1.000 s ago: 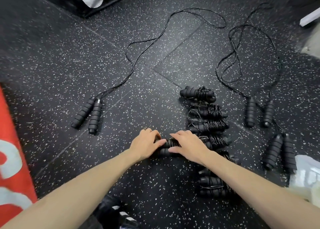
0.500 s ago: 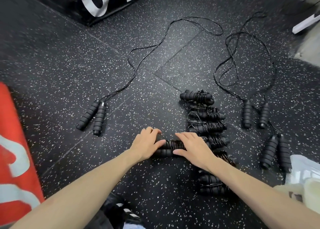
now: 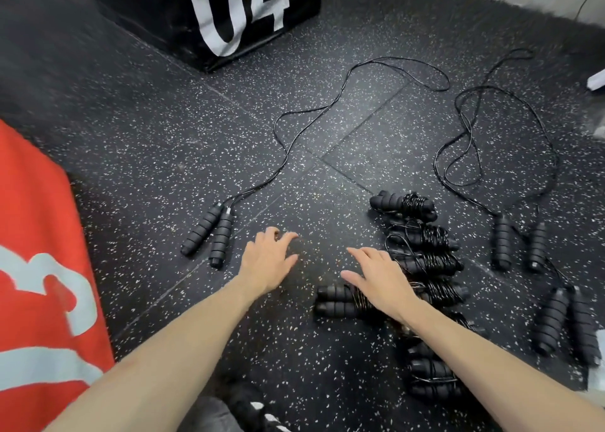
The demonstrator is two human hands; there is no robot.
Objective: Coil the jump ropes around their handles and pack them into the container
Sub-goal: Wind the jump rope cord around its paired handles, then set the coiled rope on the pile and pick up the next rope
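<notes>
Sorting jump ropes on a speckled gym floor

Both hands hover low over the black rubber floor (image 3: 147,137) with nothing in them. The left hand (image 3: 266,261) has its fingers loosely bent and spread, above bare floor. The right hand (image 3: 376,281) is flat with fingers straight, over the near end of a coiled rope (image 3: 337,302) whose two handles lie side by side pointing left; whether the palm touches it is hard to tell, since the wrist covers the wrapped part.

Just right of that hand runs a column of coiled ropes (image 3: 422,238), each one wound round its paired handles, stacked from the middle of the floor toward the near edge, where the right forearm crosses them.

Three ropes lie loose. One pair of handles (image 3: 209,238) sits left of the left hand, its cord (image 3: 327,107) trailing away toward the far side in long curves. A second pair (image 3: 517,245) stands right of the column, with its cord (image 3: 471,143) looping behind. A third pair (image 3: 563,323) lies near the right edge.

A black box (image 3: 235,12) marked 04 stands at the far side, and a red pad (image 3: 36,251) with pale lettering fills the left edge.
</notes>
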